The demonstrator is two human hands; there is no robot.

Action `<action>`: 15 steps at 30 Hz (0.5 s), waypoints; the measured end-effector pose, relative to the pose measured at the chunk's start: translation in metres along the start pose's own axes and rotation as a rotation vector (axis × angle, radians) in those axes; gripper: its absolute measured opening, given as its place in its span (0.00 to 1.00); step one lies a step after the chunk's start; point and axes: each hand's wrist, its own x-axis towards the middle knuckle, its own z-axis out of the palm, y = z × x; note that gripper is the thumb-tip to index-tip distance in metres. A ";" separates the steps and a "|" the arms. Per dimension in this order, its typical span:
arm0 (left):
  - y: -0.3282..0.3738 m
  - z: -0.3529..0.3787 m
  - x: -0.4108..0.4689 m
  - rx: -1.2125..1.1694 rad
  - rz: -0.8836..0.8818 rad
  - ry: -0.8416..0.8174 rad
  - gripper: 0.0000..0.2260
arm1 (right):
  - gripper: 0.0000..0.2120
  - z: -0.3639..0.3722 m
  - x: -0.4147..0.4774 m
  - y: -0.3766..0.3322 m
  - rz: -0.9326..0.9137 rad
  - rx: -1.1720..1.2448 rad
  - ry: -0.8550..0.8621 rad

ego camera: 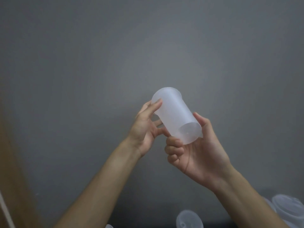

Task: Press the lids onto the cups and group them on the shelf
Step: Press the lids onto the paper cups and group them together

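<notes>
Frosted plastic lids [189, 218] lie loose at the bottom edge of view, nearest the person, with more clear pieces [286, 206] at the lower right beside the right forearm. Above them both hands hold one translucent cup [176, 116] in the air against a plain grey wall [148, 38]. The right hand [197, 150] has its grip clenched round the base, which points down and right toward the camera. The cup's long axis runs up and left from there, so the rim end lies away from the right hand and at the left hand [146, 127], whose fingers [157, 105] press on that rim. A lid seems to sit there already, though blur makes it uncertain. Open room surrounds the cup; no shelf shows.
</notes>
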 end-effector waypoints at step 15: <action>-0.001 0.007 -0.009 -0.070 -0.012 -0.013 0.32 | 0.34 -0.023 0.004 0.016 0.039 0.139 -0.149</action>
